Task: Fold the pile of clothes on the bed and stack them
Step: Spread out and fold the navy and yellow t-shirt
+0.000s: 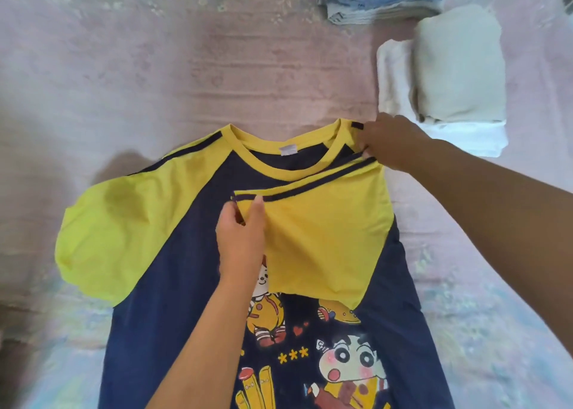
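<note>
Pink bedspread (155, 77) carries navy cartoon-print T-shirt with yellow sleeves (186, 300), flat, front up. Right sleeve (325, 238) folded across chest. My right hand (393, 142) pinches shoulder seam; my left hand (240, 238) pinches cuff. Folded beige stack (459, 67) far right.

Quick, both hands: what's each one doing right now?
Left hand: pinching the cuff of the folded-in yellow sleeve.
Right hand: holding the T-shirt at its shoulder by the collar.

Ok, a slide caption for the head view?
Both hands fold the T-shirt's right yellow sleeve inward on the bed.
</note>
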A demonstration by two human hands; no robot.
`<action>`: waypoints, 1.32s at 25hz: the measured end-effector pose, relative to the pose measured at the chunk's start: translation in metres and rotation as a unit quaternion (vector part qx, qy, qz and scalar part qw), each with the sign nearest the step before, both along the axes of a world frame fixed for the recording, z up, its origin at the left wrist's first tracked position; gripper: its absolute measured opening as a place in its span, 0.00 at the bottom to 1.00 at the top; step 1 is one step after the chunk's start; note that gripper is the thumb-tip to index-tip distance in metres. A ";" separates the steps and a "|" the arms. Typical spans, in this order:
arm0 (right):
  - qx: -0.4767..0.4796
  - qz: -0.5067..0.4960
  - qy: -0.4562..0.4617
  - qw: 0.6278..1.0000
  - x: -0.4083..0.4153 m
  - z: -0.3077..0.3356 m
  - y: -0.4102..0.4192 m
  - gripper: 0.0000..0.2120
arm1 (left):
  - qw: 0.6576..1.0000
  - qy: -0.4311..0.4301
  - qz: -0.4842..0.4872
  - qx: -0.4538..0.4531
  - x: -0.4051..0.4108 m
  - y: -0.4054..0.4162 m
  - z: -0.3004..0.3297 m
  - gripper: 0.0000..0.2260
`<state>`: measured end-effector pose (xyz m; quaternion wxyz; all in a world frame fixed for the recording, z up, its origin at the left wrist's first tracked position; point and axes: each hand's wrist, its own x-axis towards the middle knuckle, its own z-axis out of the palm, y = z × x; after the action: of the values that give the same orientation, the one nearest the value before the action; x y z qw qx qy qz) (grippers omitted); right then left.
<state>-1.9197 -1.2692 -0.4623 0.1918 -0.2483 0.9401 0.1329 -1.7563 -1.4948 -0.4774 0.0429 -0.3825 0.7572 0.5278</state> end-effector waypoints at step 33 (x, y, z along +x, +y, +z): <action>-0.122 -0.452 -0.099 0.878 0.518 0.020 0.056 0.17 | 0.959 -0.185 -0.148 0.158 0.235 0.121 0.017 0.12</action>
<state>-1.4019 -1.2132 -0.4427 0.2911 0.1701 0.9351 -0.1095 -1.5217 -1.3737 -0.4604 0.3199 -0.3452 0.6911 0.5486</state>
